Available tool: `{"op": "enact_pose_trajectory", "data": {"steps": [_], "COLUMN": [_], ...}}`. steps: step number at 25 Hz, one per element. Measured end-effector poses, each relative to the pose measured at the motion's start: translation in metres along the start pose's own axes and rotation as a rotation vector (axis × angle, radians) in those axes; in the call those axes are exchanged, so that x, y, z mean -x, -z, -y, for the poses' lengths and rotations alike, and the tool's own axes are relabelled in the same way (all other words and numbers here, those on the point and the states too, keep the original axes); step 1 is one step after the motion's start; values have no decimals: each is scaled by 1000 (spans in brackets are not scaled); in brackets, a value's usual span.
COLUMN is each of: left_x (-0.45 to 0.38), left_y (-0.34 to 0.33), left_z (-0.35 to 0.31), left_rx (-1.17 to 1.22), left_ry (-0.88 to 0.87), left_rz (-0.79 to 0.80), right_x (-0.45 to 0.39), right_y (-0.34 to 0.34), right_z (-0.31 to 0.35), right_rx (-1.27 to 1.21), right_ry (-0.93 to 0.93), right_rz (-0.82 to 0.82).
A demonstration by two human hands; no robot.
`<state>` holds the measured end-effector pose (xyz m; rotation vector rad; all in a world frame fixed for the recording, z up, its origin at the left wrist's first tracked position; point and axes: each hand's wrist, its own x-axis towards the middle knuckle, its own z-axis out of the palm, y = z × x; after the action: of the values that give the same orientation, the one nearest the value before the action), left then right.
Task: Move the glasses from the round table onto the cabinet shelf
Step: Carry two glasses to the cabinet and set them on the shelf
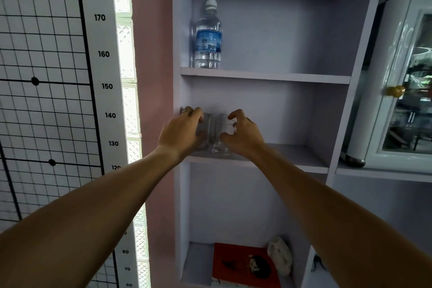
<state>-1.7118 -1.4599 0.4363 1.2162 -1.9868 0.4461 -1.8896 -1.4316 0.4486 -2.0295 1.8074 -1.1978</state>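
Observation:
Two clear glasses stand side by side at the left end of the middle cabinet shelf [292,159]. My left hand [180,131] wraps around the left glass [205,133], which is mostly hidden behind my fingers. My right hand [243,133] curls around the right glass [221,138], thumb near its base and fingers at its rim. Both glass bases rest on the shelf board. The round table is out of view.
A water bottle [208,37] stands on the shelf above, at its left. A red book [245,264] and a white cloth [280,255] lie in the lowest compartment. A glass-door cabinet with a gold knob [395,90] is at the right. A height chart [102,86] hangs on the left wall.

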Motion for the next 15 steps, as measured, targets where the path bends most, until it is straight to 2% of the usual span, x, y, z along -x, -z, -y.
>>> {"op": "enact_pose_trajectory", "data": {"steps": [15], "left_x": [0], "left_y": [8], "left_z": [13], "left_rx": [-121], "left_ry": [26], "left_rz": [-15], "right_x": [-16], "right_y": [-20], "right_z": [3], "right_rx": [-35], "right_ry": [-5], "right_rz": [-15]}}
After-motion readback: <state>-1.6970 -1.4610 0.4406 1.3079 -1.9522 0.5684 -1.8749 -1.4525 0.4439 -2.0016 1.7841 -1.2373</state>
